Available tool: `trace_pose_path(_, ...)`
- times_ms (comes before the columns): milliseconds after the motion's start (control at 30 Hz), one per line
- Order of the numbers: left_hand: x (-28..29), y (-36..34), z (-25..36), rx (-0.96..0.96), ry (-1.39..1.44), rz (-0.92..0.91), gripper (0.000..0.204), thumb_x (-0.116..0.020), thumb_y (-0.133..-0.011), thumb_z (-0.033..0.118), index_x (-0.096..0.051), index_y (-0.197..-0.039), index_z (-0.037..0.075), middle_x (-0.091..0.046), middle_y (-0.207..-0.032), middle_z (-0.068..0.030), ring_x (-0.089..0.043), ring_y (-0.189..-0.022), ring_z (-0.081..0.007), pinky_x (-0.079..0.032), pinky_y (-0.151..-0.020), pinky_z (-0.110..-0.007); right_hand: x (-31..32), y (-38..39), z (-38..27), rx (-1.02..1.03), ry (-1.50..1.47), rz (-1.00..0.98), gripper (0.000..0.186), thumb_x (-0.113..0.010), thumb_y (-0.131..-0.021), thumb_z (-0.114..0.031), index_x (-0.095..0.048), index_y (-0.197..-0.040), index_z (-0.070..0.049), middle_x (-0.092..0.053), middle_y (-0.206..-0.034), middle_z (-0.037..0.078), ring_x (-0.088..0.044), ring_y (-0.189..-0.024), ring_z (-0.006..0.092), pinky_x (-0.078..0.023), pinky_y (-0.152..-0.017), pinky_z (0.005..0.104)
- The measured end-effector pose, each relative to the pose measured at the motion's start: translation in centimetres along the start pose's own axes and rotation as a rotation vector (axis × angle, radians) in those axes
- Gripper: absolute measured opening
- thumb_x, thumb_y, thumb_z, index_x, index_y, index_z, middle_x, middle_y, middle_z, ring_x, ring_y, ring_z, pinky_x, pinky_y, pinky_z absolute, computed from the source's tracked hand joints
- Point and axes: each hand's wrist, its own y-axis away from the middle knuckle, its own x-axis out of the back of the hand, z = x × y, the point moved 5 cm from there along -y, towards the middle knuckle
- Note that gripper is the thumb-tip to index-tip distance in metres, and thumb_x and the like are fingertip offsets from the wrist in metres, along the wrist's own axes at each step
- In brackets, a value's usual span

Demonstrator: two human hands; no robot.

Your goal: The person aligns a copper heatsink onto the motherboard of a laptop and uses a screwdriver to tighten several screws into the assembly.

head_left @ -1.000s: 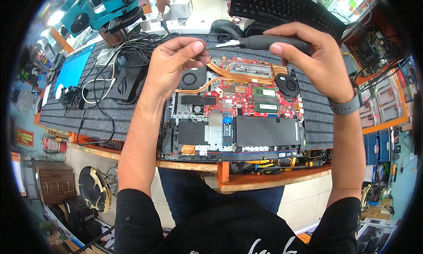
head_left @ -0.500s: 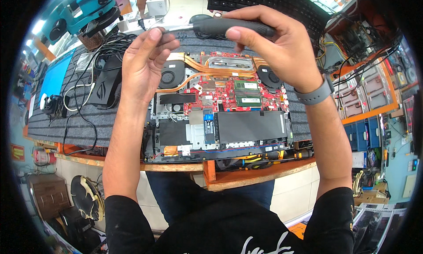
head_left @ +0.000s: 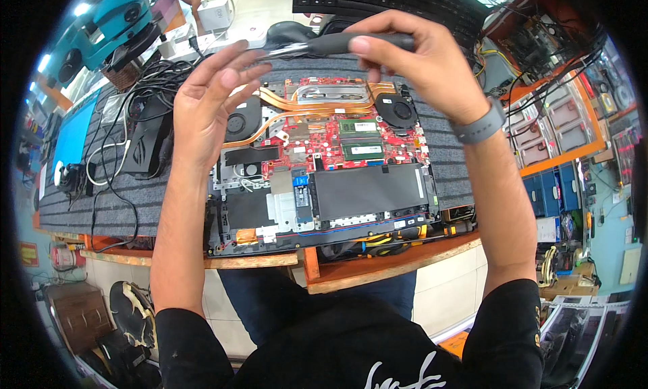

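Note:
In my right hand [head_left: 435, 71] is a screwdriver [head_left: 329, 44] with a thick black handle and a bright metal shaft, held level and pointing left. My left hand [head_left: 206, 109] is by the shaft's tip, fingers spread and thumb apart; whether a fingertip touches the metal is hard to see. Below both hands lies an opened laptop [head_left: 290, 136], its red circuit board, copper heat pipes [head_left: 317, 110] and black battery [head_left: 370, 192] exposed. Two green memory sticks [head_left: 361, 150] sit on the board. The left fan [head_left: 239, 122] is partly covered by my left hand.
A striped grey mat [head_left: 452, 179] covers the wooden bench. Left of the laptop are a black power adapter [head_left: 145, 146] and tangled cables [head_left: 145, 85]. Behind are a blue microscope [head_left: 111, 17], a mouse [head_left: 290, 33] and a keyboard [head_left: 391, 4]. An orange-framed parts tray [head_left: 557, 122] is on the right.
My left fingers have spread from their pinch at the screwdriver's tip. The screwdriver has stayed level in my right hand. The laptop now appears slightly farther left as the view has shifted.

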Motion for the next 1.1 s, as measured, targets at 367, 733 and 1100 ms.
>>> trace_pose_path(367, 2.2, -1.1, 0.7, -0.003, -0.131, 0.125, 0.063, -0.040, -0.108, 0.043, -0.042, -0.143, -0.009, -0.054, -0.139, -0.0278, -0.055, -0.132, -0.0339, -0.044, -0.111, -0.039, 12.9, 2.6, 6.5, -0.223, 0.803, -0.309, 0.026, -0.078, -0.084, -0.015, -0.070, -0.107, -0.004, -0.073, -0.095, 0.010, -0.068, -0.087, 0.0247, -0.052, -0.080, 0.0363)
trace_pose_path(733, 2.7, -1.2, 0.6, -0.001, -0.132, 0.162, 0.061, -0.038, -0.109, 0.041, -0.045, -0.138, -0.012, -0.057, -0.135, -0.0285, -0.058, -0.128, -0.0326, -0.049, -0.106, -0.036, 12.3, 2.6, 8.0, -0.145, 0.862, -0.357, 0.028, -0.078, -0.083, -0.014, -0.071, -0.108, -0.005, -0.074, -0.096, 0.009, -0.069, -0.090, 0.0231, -0.053, -0.082, 0.0357)
trace_pose_path(1100, 2.5, -1.2, 0.6, 0.007, -0.096, 0.144, 0.061, -0.039, -0.109, 0.040, -0.045, -0.138, -0.013, -0.057, -0.135, -0.0287, -0.058, -0.128, -0.0329, -0.049, -0.107, -0.037, 10.9, 0.8, 8.0, -0.140, 0.943, -0.438, 0.026, -0.079, -0.079, -0.013, -0.072, -0.104, -0.007, -0.073, -0.092, 0.012, -0.071, -0.089, 0.0303, -0.053, -0.082, 0.0405)
